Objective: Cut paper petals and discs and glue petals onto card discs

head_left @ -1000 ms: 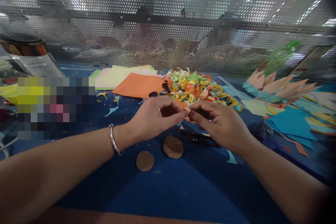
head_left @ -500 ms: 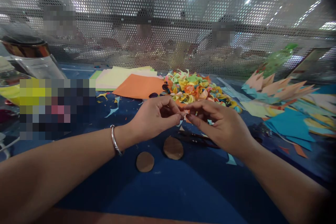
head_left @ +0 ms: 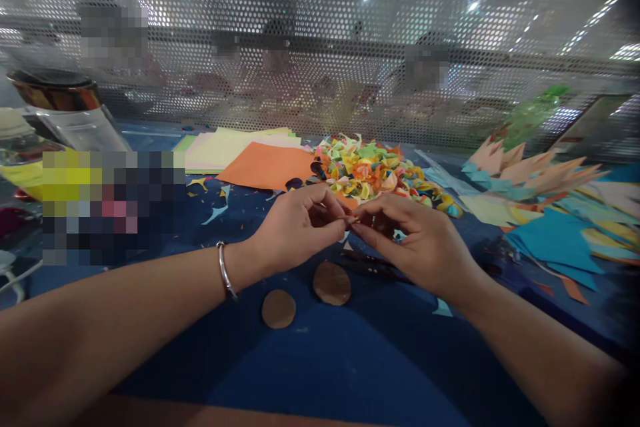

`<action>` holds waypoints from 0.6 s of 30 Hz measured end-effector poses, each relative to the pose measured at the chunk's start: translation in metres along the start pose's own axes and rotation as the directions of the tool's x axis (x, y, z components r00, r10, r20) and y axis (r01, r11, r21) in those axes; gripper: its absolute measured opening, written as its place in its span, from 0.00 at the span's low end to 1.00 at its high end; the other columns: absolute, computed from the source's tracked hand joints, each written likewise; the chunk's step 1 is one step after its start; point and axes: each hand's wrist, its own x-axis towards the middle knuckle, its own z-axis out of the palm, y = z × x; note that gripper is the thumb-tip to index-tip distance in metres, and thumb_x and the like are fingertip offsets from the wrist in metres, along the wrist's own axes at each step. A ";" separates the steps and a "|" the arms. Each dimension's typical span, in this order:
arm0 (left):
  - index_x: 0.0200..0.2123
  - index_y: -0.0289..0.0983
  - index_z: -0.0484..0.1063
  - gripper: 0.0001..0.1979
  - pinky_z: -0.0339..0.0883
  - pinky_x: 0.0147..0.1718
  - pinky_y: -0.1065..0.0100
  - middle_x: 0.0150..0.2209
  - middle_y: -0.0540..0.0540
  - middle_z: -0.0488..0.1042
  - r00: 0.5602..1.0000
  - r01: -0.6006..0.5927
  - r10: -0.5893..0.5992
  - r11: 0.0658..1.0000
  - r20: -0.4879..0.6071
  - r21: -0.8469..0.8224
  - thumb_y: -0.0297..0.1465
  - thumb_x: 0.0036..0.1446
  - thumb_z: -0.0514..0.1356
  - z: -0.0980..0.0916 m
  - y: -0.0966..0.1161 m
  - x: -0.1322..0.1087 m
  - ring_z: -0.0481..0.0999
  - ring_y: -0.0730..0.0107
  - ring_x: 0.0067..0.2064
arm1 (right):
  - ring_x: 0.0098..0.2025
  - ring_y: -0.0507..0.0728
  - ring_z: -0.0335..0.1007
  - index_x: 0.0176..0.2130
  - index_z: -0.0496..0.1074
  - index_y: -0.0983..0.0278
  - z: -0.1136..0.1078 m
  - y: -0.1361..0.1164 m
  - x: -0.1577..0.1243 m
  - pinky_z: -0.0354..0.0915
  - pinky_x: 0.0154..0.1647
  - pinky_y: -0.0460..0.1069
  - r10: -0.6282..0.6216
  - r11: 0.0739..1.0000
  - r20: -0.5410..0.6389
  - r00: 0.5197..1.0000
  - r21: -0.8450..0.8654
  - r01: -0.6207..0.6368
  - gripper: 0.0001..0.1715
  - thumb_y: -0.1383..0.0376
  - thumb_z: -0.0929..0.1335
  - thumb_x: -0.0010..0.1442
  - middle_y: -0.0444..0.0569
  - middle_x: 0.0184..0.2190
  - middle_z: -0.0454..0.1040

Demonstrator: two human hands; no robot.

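My left hand (head_left: 300,230) and my right hand (head_left: 423,237) meet fingertip to fingertip above the blue table. Both pinch a small orange-pink paper piece (head_left: 351,219), which the fingers almost fully cover. A silver bangle circles my left wrist. Just behind the hands lies a heap of curled, many-coloured paper pieces (head_left: 370,170). Below them, two round brown discs (head_left: 332,283) rest flat on the table. A long dark object (head_left: 370,267) lies partly hidden under my right hand; I cannot make out its kind.
Orange (head_left: 273,165) and pale yellow paper sheets (head_left: 240,145) lie at the back left. A clear jar (head_left: 75,123) stands far left. Pointed peach paper folds (head_left: 530,170), blue paper (head_left: 555,240) and a green bottle (head_left: 535,117) are on the right. A perforated metal screen (head_left: 320,100) stands behind.
My fingertips have come closer together, and the small paper piece shows less between them. The view has shifted slightly; the discs lie as before.
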 end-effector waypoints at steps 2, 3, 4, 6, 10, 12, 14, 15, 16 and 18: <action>0.31 0.36 0.72 0.08 0.73 0.39 0.67 0.34 0.46 0.78 0.999 0.048 -0.045 0.992 0.030 -0.120 0.32 0.53 0.67 0.000 0.002 0.001 0.77 0.72 0.35 | 0.30 0.53 0.72 0.37 0.75 0.60 -0.001 -0.001 0.000 0.67 0.28 0.48 -0.014 1.000 0.001 1.000 0.005 0.014 0.06 0.62 0.69 0.66 0.47 0.31 0.76; 0.31 0.35 0.73 0.08 0.73 0.39 0.67 0.33 0.47 0.78 0.996 0.085 -0.078 0.976 0.044 -0.198 0.34 0.54 0.67 0.000 0.004 0.001 0.77 0.73 0.35 | 0.29 0.53 0.72 0.37 0.75 0.59 -0.002 -0.002 0.000 0.67 0.28 0.48 -0.022 1.000 -0.001 1.000 0.004 0.022 0.06 0.62 0.69 0.66 0.47 0.31 0.76; 0.31 0.35 0.73 0.09 0.73 0.40 0.68 0.32 0.47 0.78 0.992 0.127 -0.115 0.952 0.058 -0.279 0.34 0.55 0.67 -0.001 0.005 0.002 0.78 0.73 0.34 | 0.30 0.53 0.72 0.38 0.76 0.59 -0.003 -0.002 0.000 0.68 0.28 0.48 -0.031 1.000 -0.008 0.999 -0.001 0.031 0.05 0.62 0.69 0.66 0.47 0.30 0.76; 0.30 0.35 0.74 0.08 0.73 0.40 0.68 0.32 0.47 0.80 0.978 0.206 -0.188 0.890 0.085 -0.407 0.34 0.57 0.66 -0.002 0.007 0.003 0.78 0.74 0.34 | 0.30 0.54 0.72 0.39 0.76 0.59 -0.004 -0.002 0.000 0.68 0.29 0.49 -0.050 0.999 -0.024 0.998 -0.016 0.050 0.04 0.63 0.69 0.66 0.47 0.30 0.76; 0.30 0.35 0.76 0.04 0.73 0.42 0.68 0.33 0.47 0.81 0.951 0.306 -0.287 0.818 0.117 -0.487 0.29 0.56 0.67 -0.004 0.009 0.005 0.79 0.75 0.35 | 0.31 0.55 0.74 0.39 0.76 0.59 -0.005 0.000 -0.001 0.69 0.32 0.50 -0.084 0.996 -0.042 0.996 -0.043 0.082 0.03 0.64 0.70 0.65 0.46 0.32 0.77; 0.30 0.35 0.76 0.05 0.73 0.42 0.68 0.34 0.47 0.82 0.941 0.334 -0.311 0.794 0.131 -0.508 0.29 0.55 0.68 -0.004 0.009 0.006 0.80 0.74 0.36 | 0.33 0.56 0.75 0.39 0.76 0.59 -0.005 0.002 -0.002 0.69 0.33 0.51 -0.098 0.993 -0.050 0.994 -0.067 0.095 0.03 0.64 0.70 0.65 0.47 0.33 0.78; 0.28 0.34 0.75 0.07 0.73 0.42 0.68 0.33 0.47 0.82 0.933 0.354 -0.329 0.770 0.146 -0.530 0.29 0.53 0.69 -0.005 0.008 0.007 0.81 0.72 0.37 | 0.34 0.56 0.76 0.41 0.76 0.59 -0.005 0.003 -0.002 0.69 0.34 0.51 -0.104 0.992 -0.052 0.993 -0.079 0.100 0.03 0.65 0.70 0.65 0.47 0.34 0.78; 0.27 0.34 0.74 0.07 0.73 0.42 0.69 0.33 0.47 0.81 0.930 0.362 -0.335 0.761 0.151 -0.539 0.27 0.52 0.69 -0.006 0.008 0.007 0.82 0.72 0.37 | 0.34 0.56 0.75 0.41 0.76 0.59 -0.005 0.003 -0.002 0.69 0.34 0.51 -0.102 0.992 -0.052 0.993 -0.080 0.098 0.04 0.65 0.70 0.66 0.47 0.34 0.78; 0.27 0.34 0.74 0.07 0.73 0.43 0.68 0.32 0.47 0.81 0.928 0.367 -0.337 0.754 0.159 -0.544 0.26 0.51 0.70 -0.006 0.008 0.007 0.82 0.72 0.38 | 0.33 0.56 0.75 0.41 0.76 0.59 -0.005 0.003 -0.002 0.69 0.33 0.51 -0.098 0.992 -0.049 0.994 -0.078 0.094 0.04 0.66 0.69 0.66 0.47 0.34 0.78; 0.28 0.34 0.76 0.05 0.73 0.46 0.68 0.33 0.48 0.81 0.925 0.377 -0.332 0.749 0.182 -0.545 0.24 0.49 0.70 -0.007 0.008 0.008 0.82 0.72 0.38 | 0.32 0.55 0.74 0.41 0.76 0.59 -0.006 0.002 -0.003 0.68 0.32 0.50 -0.087 0.994 -0.048 0.995 -0.077 0.083 0.05 0.66 0.68 0.66 0.47 0.34 0.77</action>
